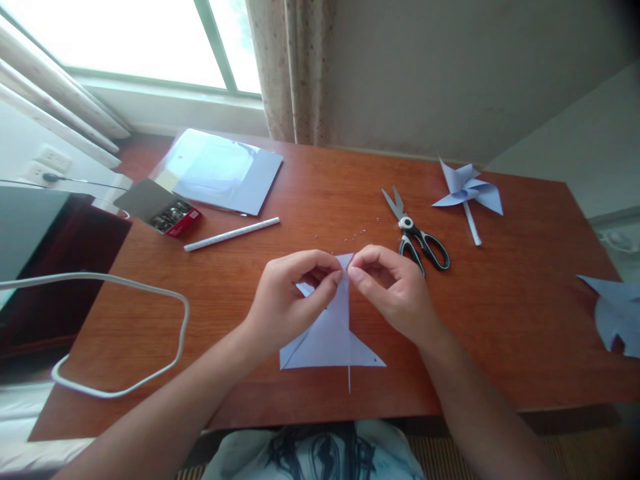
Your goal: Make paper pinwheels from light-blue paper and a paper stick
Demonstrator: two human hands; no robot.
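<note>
A pale blue cut paper sheet (333, 337) lies at the near middle of the wooden table (505, 313), its corners partly folded up. My left hand (285, 300) pinches a folded flap of it from the left. My right hand (395, 287) pinches the same upper tip from the right. Both sets of fingertips meet at the paper's top point. Whether a pin sits between the fingers is hidden.
Black-handled scissors (415, 233) lie just right of my hands. A finished blue paper pinwheel (467, 190) rests beyond them. A white stick (231, 234), a red box of pins (173, 217), a stack of paper sheets (220, 170), a white cable (120, 333) and paper scraps (617, 313) surround them.
</note>
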